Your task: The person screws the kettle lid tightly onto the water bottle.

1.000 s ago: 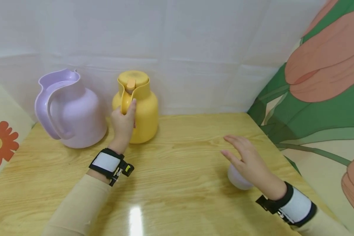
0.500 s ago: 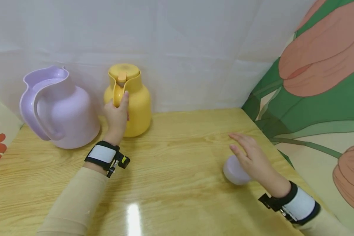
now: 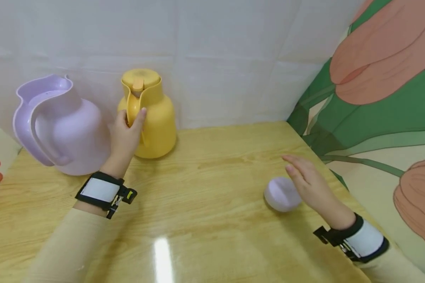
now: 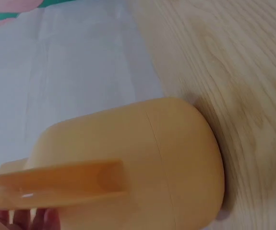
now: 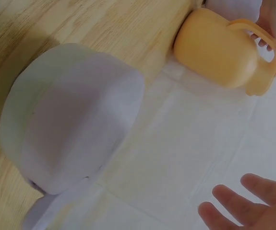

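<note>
Upright near the wall stands a yellow thermos jug. My left hand is at its handle, thumb on one side and fingers on the other; in the right wrist view the fingertips show inside the handle's loop. Out at the right, my right hand hovers with fingers extended and nothing in them. Just left of it on the table sits a small, round lilac thing; up close, it has a pale band on one side and a strap-like part.
A larger lilac jug with a wide spout and big handle stands left of the yellow one, behind my left wrist. A white sheet covers the wall behind the wooden table. A flower-patterned panel borders the right side.
My left hand has shifted left along the yellow jug's handle, so its lower end shows. My right hand has drawn right, uncovering more of the small lilac thing. The head view has shifted.
</note>
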`<state>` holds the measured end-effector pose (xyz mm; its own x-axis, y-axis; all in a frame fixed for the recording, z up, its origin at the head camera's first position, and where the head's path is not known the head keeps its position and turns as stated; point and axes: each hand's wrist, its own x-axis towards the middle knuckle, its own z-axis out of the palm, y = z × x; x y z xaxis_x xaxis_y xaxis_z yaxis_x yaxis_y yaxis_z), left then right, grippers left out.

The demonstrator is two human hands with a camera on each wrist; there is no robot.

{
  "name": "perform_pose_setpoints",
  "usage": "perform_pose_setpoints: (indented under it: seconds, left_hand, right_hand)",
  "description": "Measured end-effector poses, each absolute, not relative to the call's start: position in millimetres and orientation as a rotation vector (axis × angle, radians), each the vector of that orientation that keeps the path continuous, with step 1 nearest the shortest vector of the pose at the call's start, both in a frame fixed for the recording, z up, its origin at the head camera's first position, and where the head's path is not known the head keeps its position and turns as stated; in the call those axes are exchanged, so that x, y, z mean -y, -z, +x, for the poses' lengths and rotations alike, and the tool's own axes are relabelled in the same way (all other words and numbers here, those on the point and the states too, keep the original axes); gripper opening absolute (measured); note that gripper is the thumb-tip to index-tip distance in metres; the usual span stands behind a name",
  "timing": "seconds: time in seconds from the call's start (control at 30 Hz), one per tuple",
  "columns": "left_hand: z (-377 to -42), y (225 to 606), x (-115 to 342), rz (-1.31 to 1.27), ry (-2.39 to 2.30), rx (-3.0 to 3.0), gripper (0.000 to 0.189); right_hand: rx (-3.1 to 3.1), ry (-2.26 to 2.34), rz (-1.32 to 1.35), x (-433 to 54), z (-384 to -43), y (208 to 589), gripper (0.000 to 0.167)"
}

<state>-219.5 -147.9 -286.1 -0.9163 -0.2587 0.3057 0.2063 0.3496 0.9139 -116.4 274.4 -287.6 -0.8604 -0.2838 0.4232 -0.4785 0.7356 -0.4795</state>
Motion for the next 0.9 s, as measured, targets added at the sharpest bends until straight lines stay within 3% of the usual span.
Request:
perform_pose_setpoints:
  seconds: [0.13,0.47,0.9]
  left_hand:
    - [-198.4,288.2,158.6,0.06,1.552,2.311,0.062]
    - [-156.8,297.2,163.5,-0.13,1.521,2.271,0.048]
    - [-130.7,306.8,184.7,-0.079,1.305,2.18,0.044]
  right_hand:
    - [2.655,-0.849,0.568,-279.3,-118.0,290.2,0.038]
    - [2.649,-0.838,0.53,-304.2,-113.5,306.1,0.037]
    - [2.697,-0.832,0.482,-323.2,-105.8,320.9,0.038]
